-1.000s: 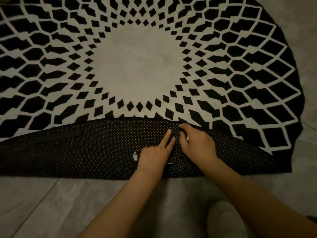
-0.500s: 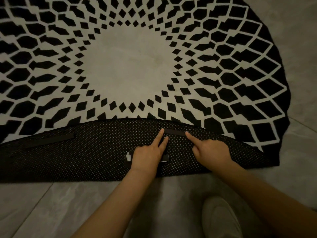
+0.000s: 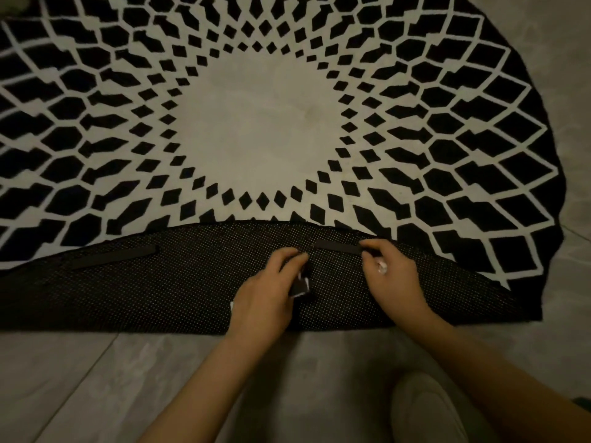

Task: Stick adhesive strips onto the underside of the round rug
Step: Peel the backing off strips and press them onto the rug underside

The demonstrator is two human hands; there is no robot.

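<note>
The round black-and-white rug (image 3: pixel 262 123) lies on the floor, its near edge folded over so the dotted black underside (image 3: pixel 198 292) faces up. One dark adhesive strip (image 3: pixel 112 255) is stuck at the left of the fold, and a second strip (image 3: pixel 335 247) lies near the fold's top edge. My left hand (image 3: pixel 265 298) curls round a small dark piece of strip material (image 3: pixel 300 284) just left of that second strip. My right hand (image 3: pixel 391 278) pinches the second strip's right end. Something small and white (image 3: pixel 381 266) shows in its palm.
Grey floor tiles (image 3: pixel 80 378) run along the near side and to the right of the rug. A pale shoe (image 3: pixel 425 407) sits at the bottom right below my right forearm. A small white scrap (image 3: pixel 232 306) peeks out left of my left hand.
Both hands had straight index fingers pressing the strip. Now the fingers are curled: the left has lifted the dark piece from under it, and the right has moved to the strip's right end.
</note>
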